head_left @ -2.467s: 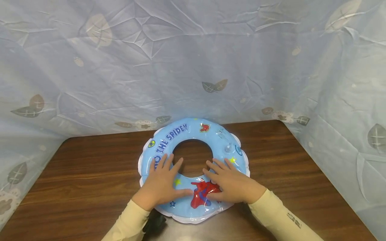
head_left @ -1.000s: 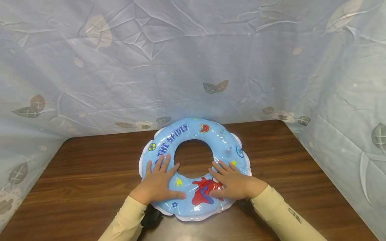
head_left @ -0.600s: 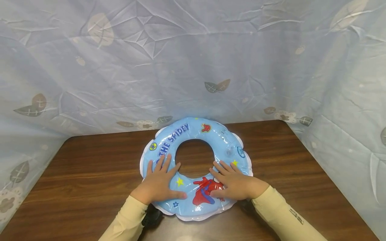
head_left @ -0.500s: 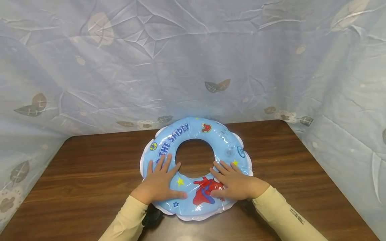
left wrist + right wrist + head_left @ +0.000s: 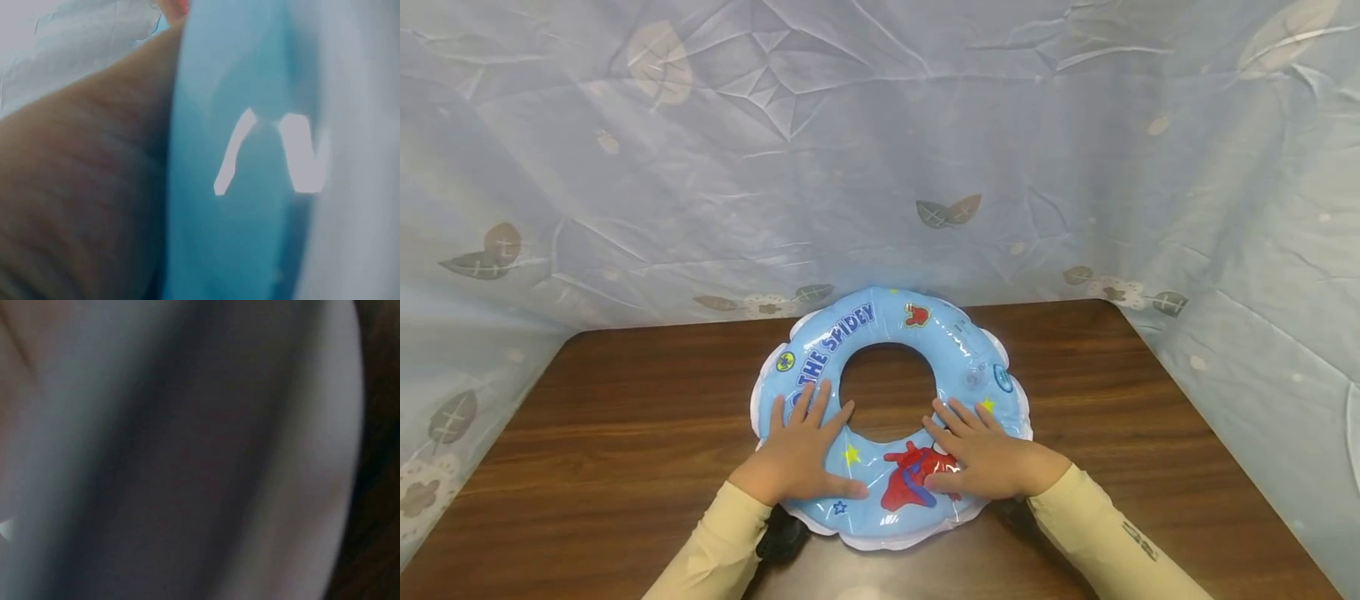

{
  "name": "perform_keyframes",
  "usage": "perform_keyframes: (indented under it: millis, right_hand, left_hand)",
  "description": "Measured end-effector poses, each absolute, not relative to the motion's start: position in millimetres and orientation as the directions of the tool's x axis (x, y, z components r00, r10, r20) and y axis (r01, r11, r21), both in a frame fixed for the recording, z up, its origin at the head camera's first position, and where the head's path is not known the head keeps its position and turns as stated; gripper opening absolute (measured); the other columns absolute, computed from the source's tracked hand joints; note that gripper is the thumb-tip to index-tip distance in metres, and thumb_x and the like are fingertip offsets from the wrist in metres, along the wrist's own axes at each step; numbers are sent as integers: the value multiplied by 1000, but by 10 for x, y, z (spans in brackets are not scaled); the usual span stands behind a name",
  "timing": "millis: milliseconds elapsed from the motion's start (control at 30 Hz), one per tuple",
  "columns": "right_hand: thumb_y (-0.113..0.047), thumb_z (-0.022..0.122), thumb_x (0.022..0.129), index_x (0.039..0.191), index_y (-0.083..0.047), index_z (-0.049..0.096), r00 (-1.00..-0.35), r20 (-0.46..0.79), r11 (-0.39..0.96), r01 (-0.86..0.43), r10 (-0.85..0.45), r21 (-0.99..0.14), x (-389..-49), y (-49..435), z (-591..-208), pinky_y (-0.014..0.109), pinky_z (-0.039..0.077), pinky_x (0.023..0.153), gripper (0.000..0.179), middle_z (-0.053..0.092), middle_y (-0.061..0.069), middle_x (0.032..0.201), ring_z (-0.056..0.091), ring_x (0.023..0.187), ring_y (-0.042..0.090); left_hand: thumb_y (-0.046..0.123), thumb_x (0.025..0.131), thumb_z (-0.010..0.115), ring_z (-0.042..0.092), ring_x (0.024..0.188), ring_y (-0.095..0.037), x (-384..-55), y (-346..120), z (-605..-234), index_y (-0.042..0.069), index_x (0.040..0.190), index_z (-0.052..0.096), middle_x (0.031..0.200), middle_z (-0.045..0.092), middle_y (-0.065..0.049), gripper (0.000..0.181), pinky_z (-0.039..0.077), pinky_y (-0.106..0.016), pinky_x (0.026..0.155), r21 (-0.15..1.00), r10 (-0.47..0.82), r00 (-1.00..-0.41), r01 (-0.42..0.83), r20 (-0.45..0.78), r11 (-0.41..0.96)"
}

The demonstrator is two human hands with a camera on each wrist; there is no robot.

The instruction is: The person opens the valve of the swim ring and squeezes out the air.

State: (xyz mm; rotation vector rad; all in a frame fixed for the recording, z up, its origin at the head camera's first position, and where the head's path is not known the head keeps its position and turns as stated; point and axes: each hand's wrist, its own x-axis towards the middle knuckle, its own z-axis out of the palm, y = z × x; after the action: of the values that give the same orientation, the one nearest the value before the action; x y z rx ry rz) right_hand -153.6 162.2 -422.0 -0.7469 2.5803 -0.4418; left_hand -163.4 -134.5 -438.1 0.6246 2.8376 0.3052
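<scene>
A light blue inflatable swim ring with a white scalloped edge lies flat in the head view, printed with a red and blue figure, stars and the words "THE SPIDEY". My left hand rests on its near left part with the fingers spread. On the near right part lies my right hand, fingers straight and thumb over the red figure. A clear valve shows on the ring's right side. The left wrist view has the ring's glossy blue side close beside the hand; the right wrist view is very blurred.
The ring lies on a dark brown wooden table. A pale grey-blue curtain with leaf prints hangs behind the table and along both sides. Under the left wrist is a black device.
Over the earlier frames both hands settle lower on the ring, the left shifting slightly left and the right slightly right. Since half a second ago, only the view has shifted slightly.
</scene>
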Motion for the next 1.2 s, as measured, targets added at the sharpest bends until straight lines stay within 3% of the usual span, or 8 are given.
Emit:
perform_keyframes:
  millis: [333, 833, 1200]
  right_hand:
    - [-58, 69, 91, 163, -5, 26, -768, -315, 815, -435, -558, -383, -1529, 1594, -4200, 65, -2, 123, 99, 9, 17, 173, -1, 159, 41]
    - [-54, 70, 92, 163, -5, 28, -783, -298, 826, -443, -546, -349, -1499, 1548, -4203, 64, 0, 124, 96, 13, 18, 172, 2, 159, 41]
    - [-62, 67, 90, 165, -10, 26, -785, -293, 825, -443, -546, -350, -1554, 1604, -4339, 61, -3, 125, 99, 10, 13, 174, -2, 160, 36]
  left_hand:
    - [79, 71, 76, 0, 157, -48, -1615, -1323, -4361, 15, 163, 34, 172, 8, -22, 120, -1, -76, 117, 252, 436, -886, 391, -159, 885]
    - [78, 72, 76, 1, 157, -49, -1605, -1332, -4343, 13, 162, 36, 172, 8, -23, 118, -1, -76, 117, 251, 435, -888, 392, -148, 885]
    - [78, 72, 75, 1, 157, -48, -1609, -1321, -4366, 16, 162, 35, 172, 8, -22, 117, -1, -76, 117, 251, 433, -888, 388, -155, 887]
